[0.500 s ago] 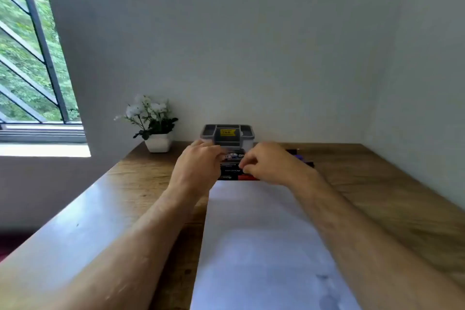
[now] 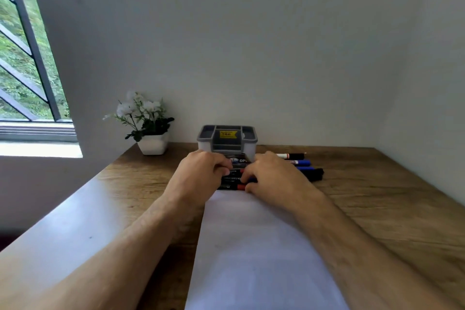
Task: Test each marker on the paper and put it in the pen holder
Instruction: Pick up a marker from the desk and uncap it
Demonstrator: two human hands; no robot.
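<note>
Markers (image 2: 232, 180) lie in a row just in front of the holder (image 2: 227, 138), long axes running left-right. Both hands sit on them: left hand (image 2: 201, 173) and right hand (image 2: 273, 178) with fingers curled, seemingly pinching one marker; exact grip unclear. Paper (image 2: 254, 246) lies nearer.

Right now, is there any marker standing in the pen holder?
No, the pen holder shows only bare compartments, while the markers lie flat on the table in front of it.
</note>
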